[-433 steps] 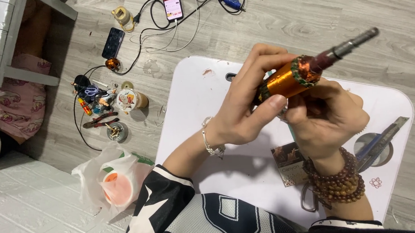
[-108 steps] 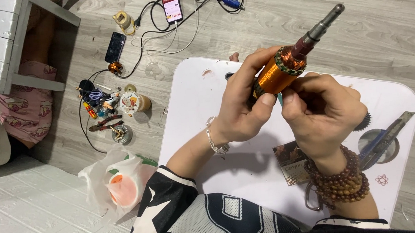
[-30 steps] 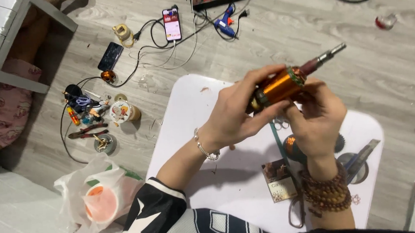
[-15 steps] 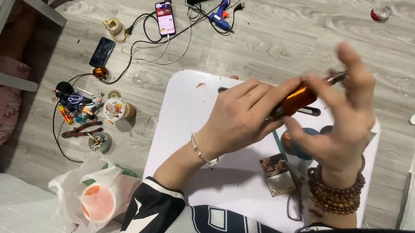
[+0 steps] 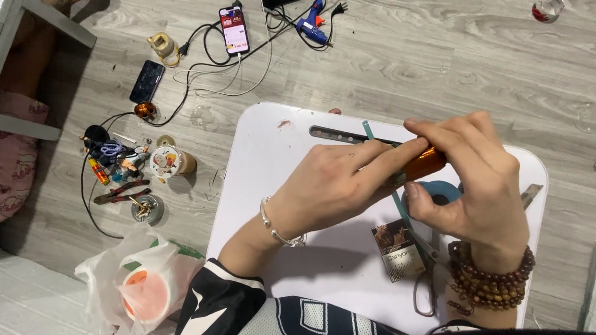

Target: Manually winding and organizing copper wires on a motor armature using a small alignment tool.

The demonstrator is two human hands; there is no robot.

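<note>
Both hands hold a copper-wound motor rotor (image 5: pixel 425 163) low over the small white table (image 5: pixel 265 183). My left hand (image 5: pixel 336 182) wraps its left end, fingers pointing right. My right hand (image 5: pixel 472 179) covers its right end from above, so the shaft is hidden. A thin teal strip (image 5: pixel 369 131) sticks up behind the rotor and another runs down below it. A roll of blue tape (image 5: pixel 442 190) lies on the table under my right hand.
Scissors (image 5: pixel 426 283) and a small dark box (image 5: pixel 397 249) lie on the table's near side. On the wooden floor to the left are pliers (image 5: pixel 119 194), small tins, two phones (image 5: pixel 234 28) on cables, a blue glue gun (image 5: pixel 313 24) and a plastic bag (image 5: pixel 137 284).
The rotor has come down from a raised, tilted pose to lie nearly level over the table. My right hand, open-fingered half a second ago, has closed over its right end.
</note>
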